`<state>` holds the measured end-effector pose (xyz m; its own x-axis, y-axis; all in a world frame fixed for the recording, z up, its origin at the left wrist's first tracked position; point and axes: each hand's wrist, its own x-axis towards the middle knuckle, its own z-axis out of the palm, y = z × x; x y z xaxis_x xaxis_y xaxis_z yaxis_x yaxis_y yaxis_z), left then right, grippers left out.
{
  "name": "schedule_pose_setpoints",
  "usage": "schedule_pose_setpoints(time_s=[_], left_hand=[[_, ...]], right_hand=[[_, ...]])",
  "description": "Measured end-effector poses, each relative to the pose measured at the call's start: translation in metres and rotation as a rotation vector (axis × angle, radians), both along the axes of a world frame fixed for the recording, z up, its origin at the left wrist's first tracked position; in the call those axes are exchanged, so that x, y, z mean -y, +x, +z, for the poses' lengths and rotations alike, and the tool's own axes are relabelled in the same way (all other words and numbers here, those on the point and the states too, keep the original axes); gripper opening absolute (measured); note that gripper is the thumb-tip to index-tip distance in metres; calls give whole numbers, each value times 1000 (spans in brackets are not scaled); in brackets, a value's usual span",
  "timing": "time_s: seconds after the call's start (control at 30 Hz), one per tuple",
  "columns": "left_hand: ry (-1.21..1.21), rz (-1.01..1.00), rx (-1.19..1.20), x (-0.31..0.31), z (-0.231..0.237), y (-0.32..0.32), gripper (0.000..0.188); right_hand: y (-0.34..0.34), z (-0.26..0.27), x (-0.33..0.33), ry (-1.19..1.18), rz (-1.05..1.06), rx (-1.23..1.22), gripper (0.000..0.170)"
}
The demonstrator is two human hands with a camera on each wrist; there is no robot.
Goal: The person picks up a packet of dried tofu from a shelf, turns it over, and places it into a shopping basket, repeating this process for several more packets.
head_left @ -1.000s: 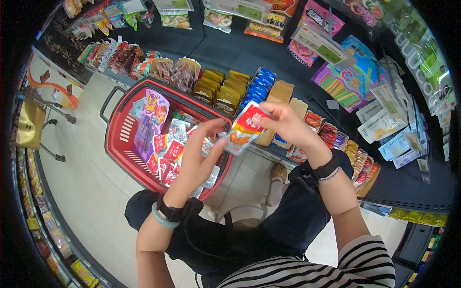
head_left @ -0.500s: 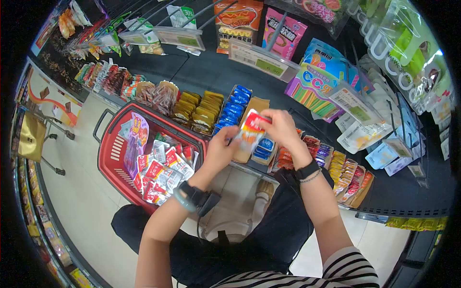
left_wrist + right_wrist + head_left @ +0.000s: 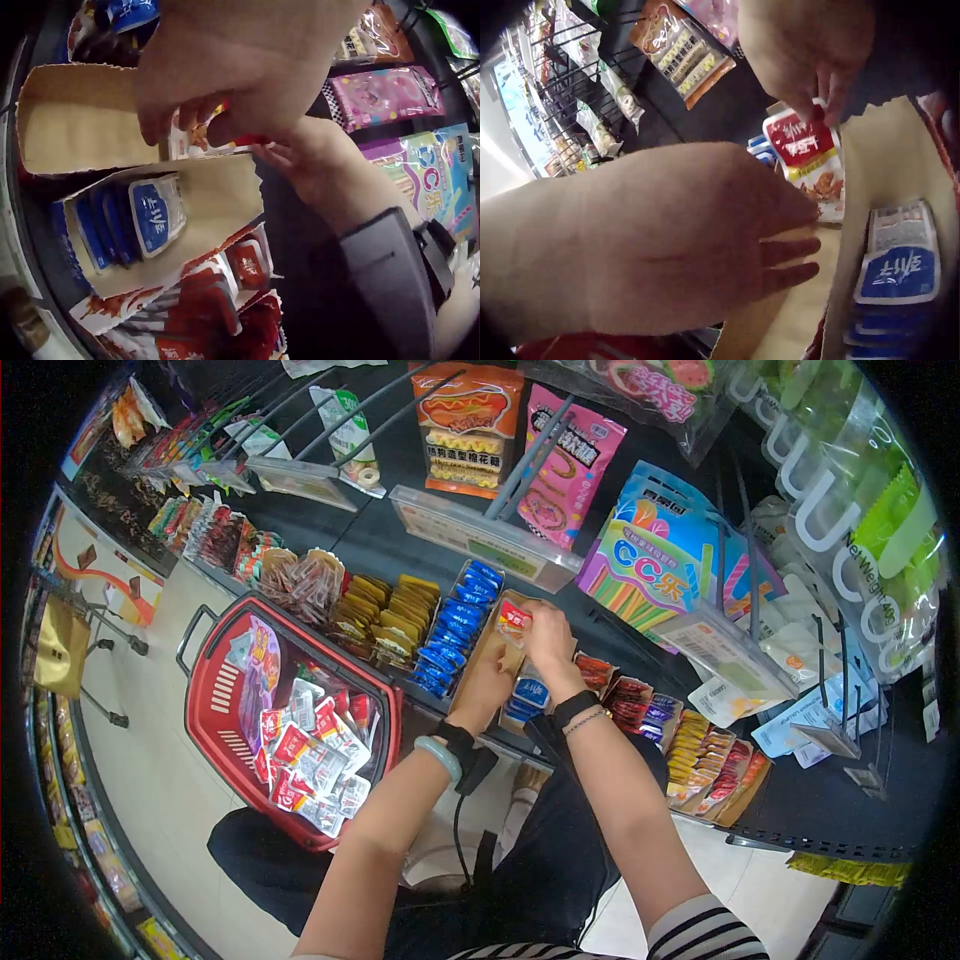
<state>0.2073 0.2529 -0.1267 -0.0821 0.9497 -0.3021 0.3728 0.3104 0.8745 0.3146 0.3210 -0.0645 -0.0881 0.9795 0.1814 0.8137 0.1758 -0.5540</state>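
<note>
My right hand (image 3: 548, 645) pinches the top end of a small red-and-white snack packet (image 3: 808, 146) with a food picture on its lower half. Upright, the packet hangs over an open cardboard box (image 3: 82, 116) on the shelf, close to the box's back wall. My left hand (image 3: 487, 685) reaches into the same box, fingers straight and spread, fingertips right at the packet's lower edge. In the left wrist view its back covers part of the packet. Beside this box stands another box (image 3: 217, 191) with blue packets (image 3: 155, 214).
A red shopping basket (image 3: 218, 738) on the floor holds several red-and-white packets (image 3: 310, 755). Rows of gold (image 3: 385, 610) and blue (image 3: 462, 625) packets line the shelf edge. Hooks with price tags (image 3: 485, 540) and hanging bags (image 3: 465, 435) jut out above.
Both hands have moved from beside the basket over to the cardboard box, carrying the packet. The head view has shifted, so the basket sits further left in it.
</note>
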Motion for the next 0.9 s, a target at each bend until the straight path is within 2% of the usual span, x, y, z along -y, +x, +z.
schedule_pose_setpoints(time_s=[0.07,0.1,0.13,0.2,0.23,0.27,0.33,0.4,0.47,0.53,0.57,0.7,0.77,0.8,0.9], left_hand=[[-26,15,443,-4,39,2,53],[-71,118,629,-9,38,6,56],[-68,119,634,-14,37,6,56],[-134,51,458,-23,34,4,58],[-127,-14,479,-31,24,0,60],[-124,-10,484,-34,14,1,60],[-75,-1,335,-36,15,2,55],[-113,-5,376,-45,-20,0,52],[-148,-10,412,-44,-19,1,49],[-164,231,702,-31,19,8,44],[-195,197,682,-40,-6,4,55],[-163,156,575,-30,23,-1,57],[-289,293,600,-28,29,1,60],[-287,294,601,-29,32,0,60],[-321,197,591,-29,33,-2,65]], right_hand=[[3,-5,-1,18,-33,-16,22],[4,-3,-1,20,-32,-12,22],[4,0,0,46,-48,-65,22],[3,2,1,74,-60,-114,22],[3,1,1,60,-85,-150,20],[2,0,1,45,-111,-186,18],[-1,5,4,64,-138,-157,18],[0,11,7,83,-166,-129,18],[2,18,6,-70,-7,-7,19],[-4,4,6,-60,74,-32,21],[-6,-6,5,-53,153,-59,22],[-11,-20,6,-109,180,105,27],[-14,-8,7,-116,159,109,28],[-16,-6,6,-123,138,114,29],[-18,-4,7,-9,120,181,30]])
